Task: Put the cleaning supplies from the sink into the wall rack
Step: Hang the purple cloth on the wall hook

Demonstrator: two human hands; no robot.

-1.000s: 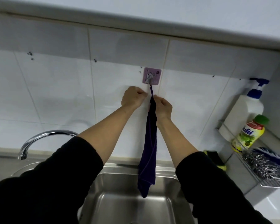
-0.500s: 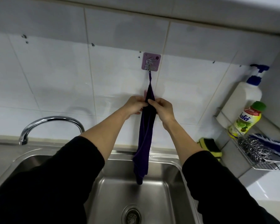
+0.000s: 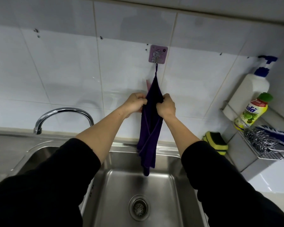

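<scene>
A dark purple cloth [image 3: 150,128] hangs by its loop from a purple sticker hook [image 3: 158,54] on the white tiled wall, its lower end dangling over the steel sink [image 3: 121,185]. My left hand [image 3: 135,104] pinches the cloth's left edge and my right hand [image 3: 166,106] grips its right edge, both at mid height. At the right, a wire wall rack [image 3: 269,154] holds a white pump bottle [image 3: 251,89], a yellow-green dish soap bottle [image 3: 251,112], a steel scourer [image 3: 259,140] and a blue-white brush [image 3: 279,134].
A chrome tap [image 3: 62,114] arches over the sink's left side. A yellow-and-black sponge [image 3: 216,141] stands on the counter between the sink and the rack. The sink drain [image 3: 138,208] lies bare at the bottom. White countertop lies at lower right.
Both hands have slid down from the hook to the cloth's middle, spreading it slightly. The view has tipped down, showing more of the sink and its drain.
</scene>
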